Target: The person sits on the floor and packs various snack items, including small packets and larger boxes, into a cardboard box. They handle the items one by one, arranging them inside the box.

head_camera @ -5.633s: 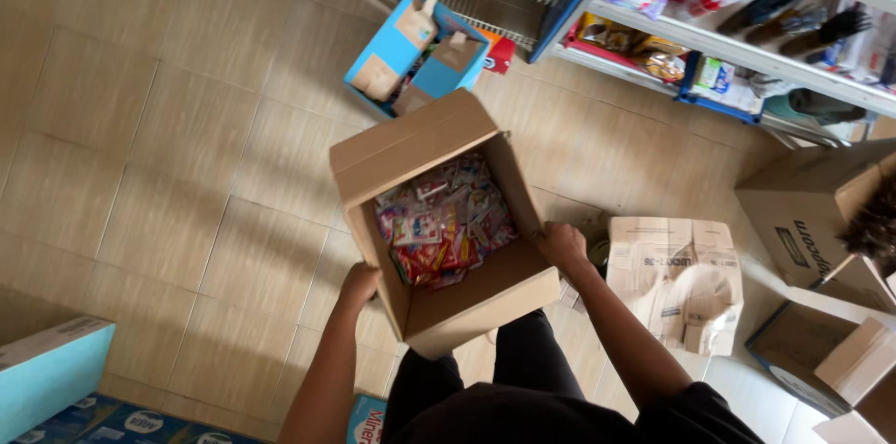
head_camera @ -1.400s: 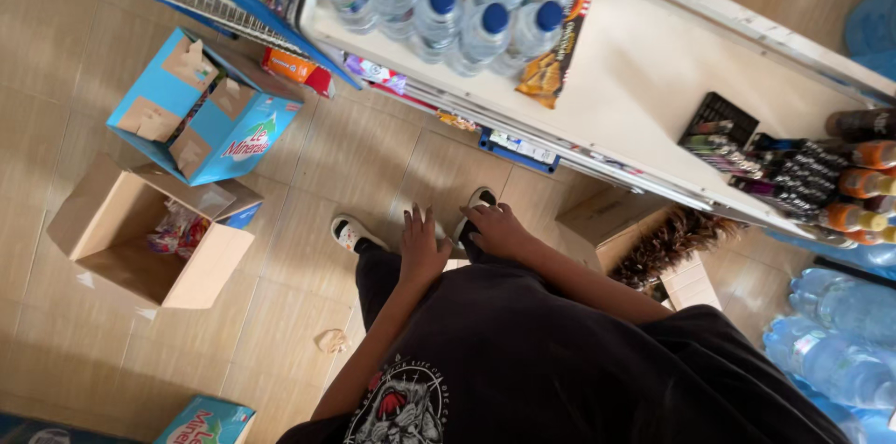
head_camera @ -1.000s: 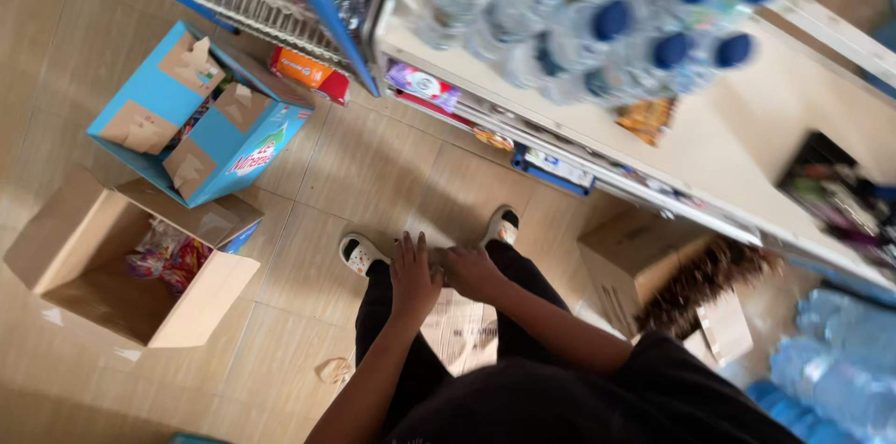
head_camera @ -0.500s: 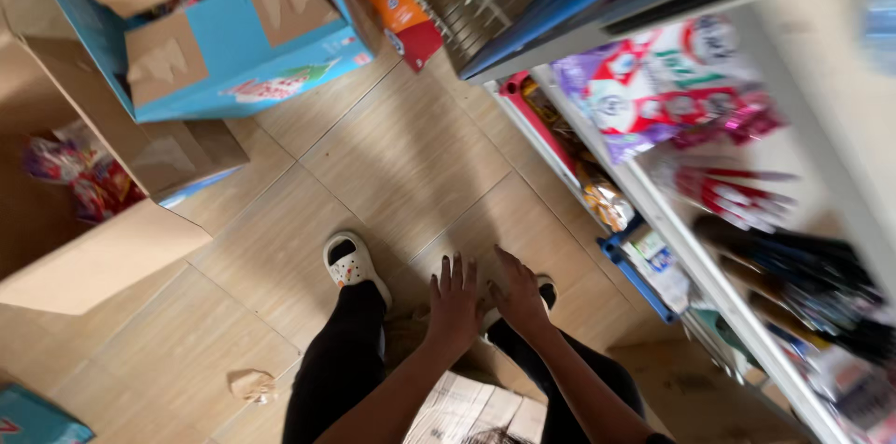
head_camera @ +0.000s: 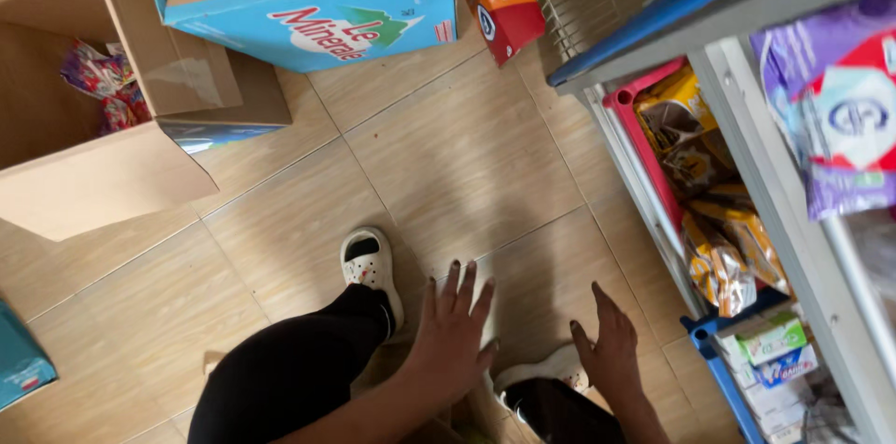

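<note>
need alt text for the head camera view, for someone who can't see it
Looking down, a person's left hand and right hand hang open and empty, fingers spread, over a tan tiled floor and their white shoes. An open brown cardboard box of colourful packets and a blue carton sit upper left; a shelf of snack bags runs along the right.
</note>
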